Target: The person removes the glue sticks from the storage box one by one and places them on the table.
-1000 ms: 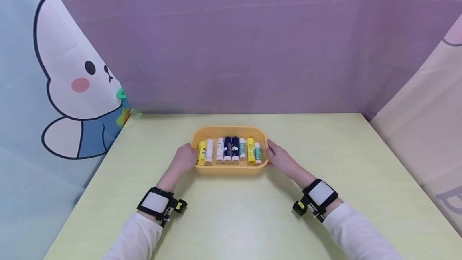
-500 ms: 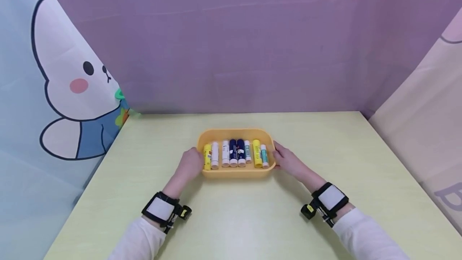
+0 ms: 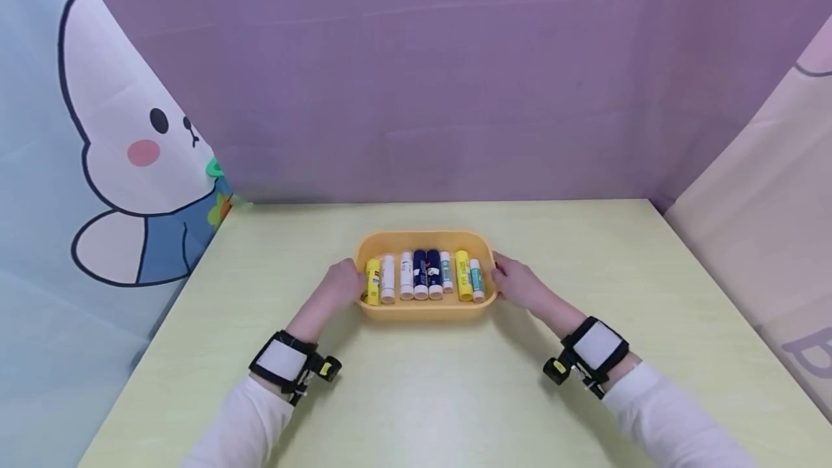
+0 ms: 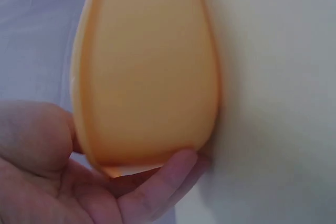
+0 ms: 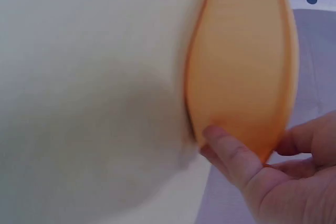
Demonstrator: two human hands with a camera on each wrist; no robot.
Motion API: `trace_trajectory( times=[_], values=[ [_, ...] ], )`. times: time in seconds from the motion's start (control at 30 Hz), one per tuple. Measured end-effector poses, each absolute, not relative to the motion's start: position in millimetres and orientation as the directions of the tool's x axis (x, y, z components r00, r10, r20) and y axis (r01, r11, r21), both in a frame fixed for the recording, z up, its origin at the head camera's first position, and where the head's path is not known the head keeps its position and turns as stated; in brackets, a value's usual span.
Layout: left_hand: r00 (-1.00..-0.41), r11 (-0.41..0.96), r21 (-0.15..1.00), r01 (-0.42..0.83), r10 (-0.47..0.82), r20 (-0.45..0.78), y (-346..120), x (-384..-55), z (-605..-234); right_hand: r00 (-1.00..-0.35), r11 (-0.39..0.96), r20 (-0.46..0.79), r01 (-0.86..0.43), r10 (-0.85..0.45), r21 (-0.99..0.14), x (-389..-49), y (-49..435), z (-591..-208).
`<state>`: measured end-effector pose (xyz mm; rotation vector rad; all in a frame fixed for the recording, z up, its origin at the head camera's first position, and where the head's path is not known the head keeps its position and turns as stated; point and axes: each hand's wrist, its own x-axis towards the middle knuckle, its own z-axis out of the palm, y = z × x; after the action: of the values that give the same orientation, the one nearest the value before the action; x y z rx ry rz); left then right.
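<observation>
A yellow-orange plastic tray [image 3: 429,313] with rounded corners is held at both ends, close over the table. Inside lies a row of several glue sticks: a yellow one [image 3: 373,282] and white ones at the left, dark blue ones [image 3: 420,274] in the middle, another yellow one [image 3: 464,275] and a small teal-and-white one [image 3: 477,280] at the right. My left hand [image 3: 343,284] grips the left end, thumb at the rim and fingers curled under the outer wall in the left wrist view. My right hand [image 3: 518,282] grips the right end likewise, fingertips [image 5: 226,142] against the outer wall.
The pale green-yellow table [image 3: 416,396] spreads around the tray. A purple cloth [image 3: 416,92] hangs behind its far edge. Printed cloth with a cartoon rabbit [image 3: 143,121] hangs at the left, and a pale cloth [image 3: 767,201] at the right.
Between the first frame and the middle one, both hands and the tray shifted slightly right and nearer in the head view. Since then they have hardly moved.
</observation>
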<state>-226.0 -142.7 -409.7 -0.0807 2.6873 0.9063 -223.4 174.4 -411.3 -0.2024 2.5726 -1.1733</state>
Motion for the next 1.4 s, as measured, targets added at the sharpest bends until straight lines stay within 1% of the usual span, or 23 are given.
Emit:
trace_trajectory(
  times=[0.13, 0.3, 0.4, 0.57, 0.73, 0.83, 1.03, 1.2, 1.4],
  values=[
    [-0.934, 0.794, 0.589, -0.147, 0.084, -0.346, -150.6, -237.4, -404.0, -0.928, 0.752, -0.276, -0.008, -0.252, -0.660, -229.9, 171.8, -396.3],
    [-0.914, 0.800, 0.579, -0.159, 0.102, -0.392, -154.8, -254.1, -392.9, -0.928, 0.853, -0.288, -0.058, -0.237, -0.518, -240.9, 166.6, -374.8],
    [-0.897, 0.812, 0.559, -0.169, 0.107, -0.428, -156.1, -263.2, -384.6, -0.931, 0.884, -0.280, -0.085, -0.236, -0.460, -246.3, 158.4, -361.3],
    [-0.866, 0.830, 0.534, -0.161, 0.140, -0.480, -155.9, -273.1, -373.6, -0.928, 0.901, -0.260, -0.143, -0.265, -0.409, -249.8, 140.7, -342.1],
    [-0.854, 0.839, 0.514, -0.179, 0.127, -0.505, -153.3, -281.9, -375.0, -0.923, 0.902, -0.252, -0.177, -0.291, -0.393, -256.5, 125.9, -333.2],
    [-0.850, 0.845, 0.503, -0.184, 0.120, -0.514, -152.4, -286.8, -378.4, -0.919, 0.901, -0.264, -0.173, -0.294, -0.399, -261.3, 117.9, -333.3],
    [-0.828, 0.855, 0.484, -0.187, 0.127, -0.546, -148.5, -287.6, -376.9, -0.917, 0.903, -0.262, -0.185, -0.301, -0.388, -268.6, 104.5, -339.5],
    [-0.814, 0.866, 0.459, -0.196, 0.118, -0.569, -145.9, -289.0, -376.8, -0.921, 0.901, -0.262, -0.169, -0.289, -0.399, -271.4, 98.0, -349.4],
    [-0.807, 0.875, 0.437, -0.210, 0.097, -0.582, -145.4, -289.4, -375.4, -0.940, 0.902, -0.201, -0.179, -0.274, -0.393, -273.1, 94.9, -357.3]
  ],
)
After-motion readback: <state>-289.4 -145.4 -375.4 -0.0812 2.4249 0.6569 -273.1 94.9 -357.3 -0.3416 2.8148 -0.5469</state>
